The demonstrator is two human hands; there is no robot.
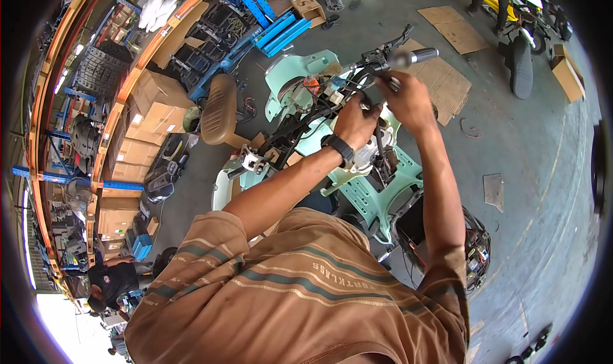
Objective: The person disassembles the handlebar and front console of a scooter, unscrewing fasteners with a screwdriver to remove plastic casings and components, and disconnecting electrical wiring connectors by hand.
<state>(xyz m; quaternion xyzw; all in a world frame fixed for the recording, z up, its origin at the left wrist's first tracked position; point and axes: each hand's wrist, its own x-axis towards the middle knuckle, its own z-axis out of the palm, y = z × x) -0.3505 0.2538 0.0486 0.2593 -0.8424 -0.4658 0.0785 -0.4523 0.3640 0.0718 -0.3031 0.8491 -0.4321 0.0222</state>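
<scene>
A partly stripped mint-green scooter [377, 198] stands in front of me, its wiring and frame exposed. My left hand [359, 120], with a black watch [338, 149] on the wrist, is closed around a black cable [378, 134] below the handlebar. Just to its right, my right hand [408, 99] has its fingers curled together by the handlebar; a dark piece shows at the fingertips, too small to make out. The handlebar [418, 56] with its grip lies just beyond both hands. Left of them is a green front panel [300, 70] with loose wires and connectors.
A brown scooter seat [218, 109] stands at the left, near shelving with cardboard boxes [153, 102]. Flat cardboard [453, 29] lies on the floor ahead. A black seat [521, 70] and an open carton [567, 74] are at the right. Another person [118, 278] is at lower left.
</scene>
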